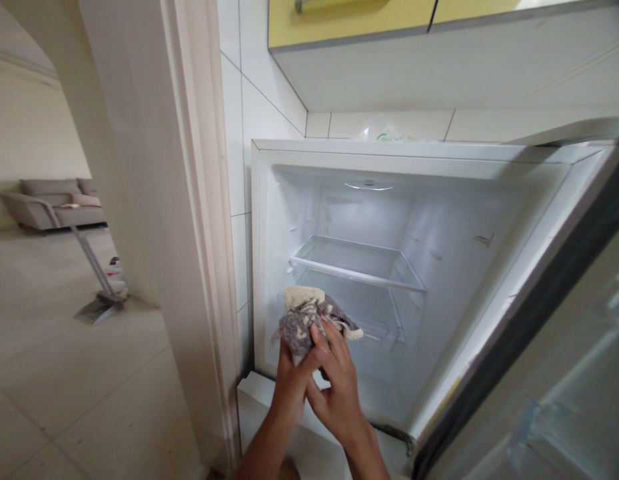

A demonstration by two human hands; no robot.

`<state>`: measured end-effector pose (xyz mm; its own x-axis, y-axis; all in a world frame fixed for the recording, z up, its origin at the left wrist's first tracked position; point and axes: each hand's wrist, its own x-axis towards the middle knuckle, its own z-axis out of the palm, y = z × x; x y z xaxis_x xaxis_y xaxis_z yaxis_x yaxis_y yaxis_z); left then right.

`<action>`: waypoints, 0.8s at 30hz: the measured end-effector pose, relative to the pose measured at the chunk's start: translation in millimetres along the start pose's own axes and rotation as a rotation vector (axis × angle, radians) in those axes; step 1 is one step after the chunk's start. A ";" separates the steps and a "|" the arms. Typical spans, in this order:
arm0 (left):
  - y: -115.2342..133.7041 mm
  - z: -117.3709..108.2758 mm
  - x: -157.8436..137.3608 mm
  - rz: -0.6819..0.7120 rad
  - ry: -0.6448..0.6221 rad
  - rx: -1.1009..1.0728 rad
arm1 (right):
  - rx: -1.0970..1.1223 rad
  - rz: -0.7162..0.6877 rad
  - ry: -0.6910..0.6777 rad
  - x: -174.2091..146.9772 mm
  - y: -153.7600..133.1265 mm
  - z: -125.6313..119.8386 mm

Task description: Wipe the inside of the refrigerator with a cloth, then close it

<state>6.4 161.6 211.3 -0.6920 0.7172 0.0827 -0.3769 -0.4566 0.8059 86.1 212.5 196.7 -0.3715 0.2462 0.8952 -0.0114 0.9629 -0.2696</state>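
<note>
In the head view, the left hand (pixel 292 377) and right hand (pixel 340 379) are together, fingers gripping a bunched cloth (pixel 300 328) that juts out beyond them. The cloth is in front of the fridge (pixel 414 151); beyond the hands and higher is a glass shelf (pixel 354 259), and to their right the door (pixel 534 373) is swung wide. The step in hand looks like gathering or folding the cloth; whether it is damp, I cannot tell. Using it inside would probably call for a flatter pad under one palm and a careful reach around the shelf's front edge.
</note>
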 end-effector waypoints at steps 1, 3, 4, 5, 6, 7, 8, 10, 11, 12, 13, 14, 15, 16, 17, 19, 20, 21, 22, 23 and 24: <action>2.2 1.6 11.1 -0.012 0.014 -0.054 | 0.072 0.013 -0.019 2.5 2.4 2.9; 5.7 4.2 36.0 -0.016 0.047 -0.091 | 0.224 0.079 -0.032 3.1 10.3 9.6; 6.7 4.9 50.0 0.005 0.066 -0.073 | 0.299 0.134 -0.027 1.4 15.3 13.3; 7.3 4.9 64.7 0.035 0.069 -0.035 | 0.371 0.200 -0.008 -1.7 20.6 17.1; 7.7 4.3 79.8 0.081 0.083 0.029 | 0.435 0.275 0.023 -5.6 26.2 20.6; 8.0 3.0 94.7 0.141 0.112 0.131 | 0.487 0.349 0.067 -10.1 31.8 23.6; 8.6 1.3 109.0 0.214 0.147 0.276 | 0.519 0.418 0.116 -15.0 37.7 26.0; 10.9 -2.8 133.6 0.407 0.166 0.674 | 0.513 0.528 0.198 -24.6 50.0 28.4; 12.8 -4.6 143.5 0.510 0.114 0.887 | 0.483 0.575 0.218 -29.1 56.7 28.5; 14.9 -6.0 151.7 0.608 0.025 1.088 | 0.453 0.629 0.231 -33.3 63.7 28.1; 17.3 -6.6 158.4 0.690 -0.085 1.265 | 0.440 0.701 0.245 -37.2 70.8 27.4; 19.8 -6.4 164.1 0.747 -0.195 1.419 | 0.454 0.798 0.264 -40.8 78.0 26.6; 22.3 -5.4 169.1 0.772 -0.295 1.554 | 0.500 0.915 0.291 -44.0 84.8 26.0; 24.6 -3.5 174.0 0.769 -0.379 1.665 | 0.572 1.037 0.323 -46.7 91.1 25.6; 26.7 -1.0 179.0 0.746 -0.447 1.748 | 0.658 1.151 0.357 -48.7 96.7 25.5; 29.5 5.3 190.8 0.679 -0.545 1.835 | 0.816 1.291 0.413 -50.6 105.1 26.4; 29.6 8.6 197.8 0.649 -0.577 1.851 | 0.867 1.314 0.437 -50.2 108.1 27.2; 28.5 11.7 205.4 0.625 -0.601 1.858 | 0.897 1.318 0.462 -49.0 110.5 28.3; 26.1 14.4 213.6 0.601 -0.622 1.868 | 0.908 1.316 0.487 -47.2 112.4 29.6; 22.3 16.6 222.1 0.570 -0.646 1.883 | 0.899 1.316 0.515 -45.0 114.1 31.0; 17.0 18.4 230.9 0.534 -0.673 1.900 | 0.865 1.322 0.544 -42.7 115.5 32.6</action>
<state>-148.4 329.1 254.9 -0.0480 0.9653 0.2566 0.9972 0.0318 0.0669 70.4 309.6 115.7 -0.2011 0.9706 -0.1323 -0.5177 -0.2200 -0.8268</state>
